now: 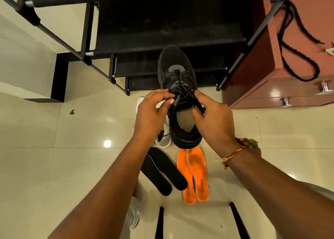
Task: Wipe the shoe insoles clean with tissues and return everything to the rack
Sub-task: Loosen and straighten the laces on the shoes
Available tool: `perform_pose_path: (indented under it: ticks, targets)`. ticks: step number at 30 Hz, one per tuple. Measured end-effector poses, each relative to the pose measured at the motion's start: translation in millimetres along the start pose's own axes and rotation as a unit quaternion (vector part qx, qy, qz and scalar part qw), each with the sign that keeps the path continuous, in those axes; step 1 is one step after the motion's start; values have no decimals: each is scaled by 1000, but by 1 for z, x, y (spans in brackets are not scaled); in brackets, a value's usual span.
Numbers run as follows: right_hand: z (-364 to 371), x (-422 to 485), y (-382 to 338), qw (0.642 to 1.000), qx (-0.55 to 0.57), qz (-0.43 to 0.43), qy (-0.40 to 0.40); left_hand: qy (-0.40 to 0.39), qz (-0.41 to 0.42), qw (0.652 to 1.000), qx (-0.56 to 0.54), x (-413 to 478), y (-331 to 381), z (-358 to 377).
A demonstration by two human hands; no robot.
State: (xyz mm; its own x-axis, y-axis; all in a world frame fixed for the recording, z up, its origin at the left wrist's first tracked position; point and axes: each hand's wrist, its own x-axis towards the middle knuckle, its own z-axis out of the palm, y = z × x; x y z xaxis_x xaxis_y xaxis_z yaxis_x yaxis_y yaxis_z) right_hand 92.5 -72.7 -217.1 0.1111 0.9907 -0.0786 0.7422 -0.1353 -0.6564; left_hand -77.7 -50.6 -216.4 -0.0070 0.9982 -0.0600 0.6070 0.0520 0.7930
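Two hands grip one black lace-up sneaker (178, 94), held above the floor in front of the black metal shoe rack (162, 39). Left hand (151, 115) pinches the laces; right hand (213, 119) hooks fingers (197, 112) over the collar, wrists bent inward. Below the sneaker: two black foam insoles (162, 171), two orange foam insoles (194, 173). Beside it, a white shoe (163, 139).

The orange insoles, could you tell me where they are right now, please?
On the floor tiles, below the held black shoe, right of the black insoles.
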Motion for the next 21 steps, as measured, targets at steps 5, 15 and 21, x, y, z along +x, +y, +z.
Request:
perform_pose_path:
  ticks: [5, 15, 21]
  targets:
    - [0, 0, -2, 1000, -13, 7, 4, 4, -49, 999, -9, -4, 4, 6]
    - [-1, 3, 0, 999, 17, 30, 12, 58, -158, 972, -163, -6, 4, 16]
    - [1, -4, -5, 1000, 15, 6, 14, -21, -124, 987, -104, -7, 7, 21]
